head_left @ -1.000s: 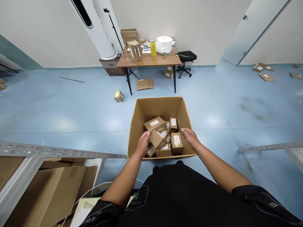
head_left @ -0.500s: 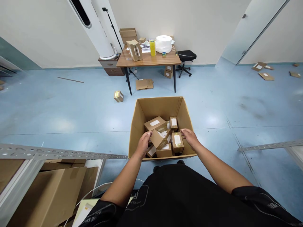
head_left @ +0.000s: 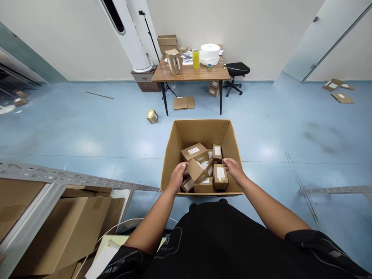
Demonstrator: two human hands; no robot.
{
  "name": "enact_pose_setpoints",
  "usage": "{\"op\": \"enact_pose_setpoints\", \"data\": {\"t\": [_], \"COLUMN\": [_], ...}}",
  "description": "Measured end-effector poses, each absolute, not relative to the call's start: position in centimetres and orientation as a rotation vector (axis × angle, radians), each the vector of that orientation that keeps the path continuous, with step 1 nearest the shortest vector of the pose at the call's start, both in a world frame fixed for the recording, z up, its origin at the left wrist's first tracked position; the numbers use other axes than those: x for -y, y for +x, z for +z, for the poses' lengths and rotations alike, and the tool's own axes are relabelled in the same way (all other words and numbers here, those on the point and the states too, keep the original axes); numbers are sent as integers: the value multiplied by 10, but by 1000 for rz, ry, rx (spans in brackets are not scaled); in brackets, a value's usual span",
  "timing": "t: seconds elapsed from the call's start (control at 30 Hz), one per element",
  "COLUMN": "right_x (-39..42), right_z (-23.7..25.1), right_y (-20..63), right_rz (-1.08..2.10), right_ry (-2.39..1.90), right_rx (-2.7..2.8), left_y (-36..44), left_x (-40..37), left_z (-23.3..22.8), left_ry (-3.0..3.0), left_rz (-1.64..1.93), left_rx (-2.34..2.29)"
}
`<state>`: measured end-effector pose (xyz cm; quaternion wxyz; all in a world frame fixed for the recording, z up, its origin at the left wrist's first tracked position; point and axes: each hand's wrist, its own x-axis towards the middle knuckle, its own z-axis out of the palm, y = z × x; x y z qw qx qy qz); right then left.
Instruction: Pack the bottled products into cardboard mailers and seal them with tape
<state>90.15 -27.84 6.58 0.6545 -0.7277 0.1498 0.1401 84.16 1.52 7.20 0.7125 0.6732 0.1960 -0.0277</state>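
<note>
Blue glossy flooring runs back to a white wall, and at the centre of the view an open brown corrugated carton (head_left: 229, 133) sits on the floor holding a loose heap of small brown cardboard parcels with white labels. Both hands are inside it: the left hand (head_left: 177, 177) has its fingers curled onto the tilted small parcel (head_left: 196, 170) at the pile's middle, while the right hand (head_left: 235, 169) rests its fingertips, slightly apart, on the upright taped parcel (head_left: 220, 176) just beside it at 3 o'clock; whether either grip is fully closed cannot be told. Because the parcels lean on one another, lifting one could let its neighbours slump or tip. Further out, at 12 o'clock, a wooden desk (head_left: 190, 73) carries a white paper roll (head_left: 209, 54) and a yellow container (head_left: 195, 59); a stray small box (head_left: 152, 116) lies at 11 o'clock, and flattened brown cartons (head_left: 66, 228) under a grey perforated metal rail (head_left: 72, 179) fill 8 o'clock.
</note>
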Motion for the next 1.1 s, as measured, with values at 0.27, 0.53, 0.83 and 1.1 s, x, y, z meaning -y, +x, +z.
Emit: {"op": "enact_pose_setpoints", "data": {"t": [0.27,0.53,0.83,1.1], "right_x": [282,312,311,253], "right_z": [59,54,57,56], "right_y": [918,944,947,898], "right_rz": [410,611,816,1010], "right_ry": [-1662,-1683,-1692,-1704], "right_rx": [-190,15,225,497], "left_y": [816,776,706,610], "left_x": [-6,49,110,124], "left_z": [73,67,70,66], "left_ry": [1486,1428,1320,1193], "left_rz": [53,254,465,670], "left_rx": [-553,-739,-957,-1134]}}
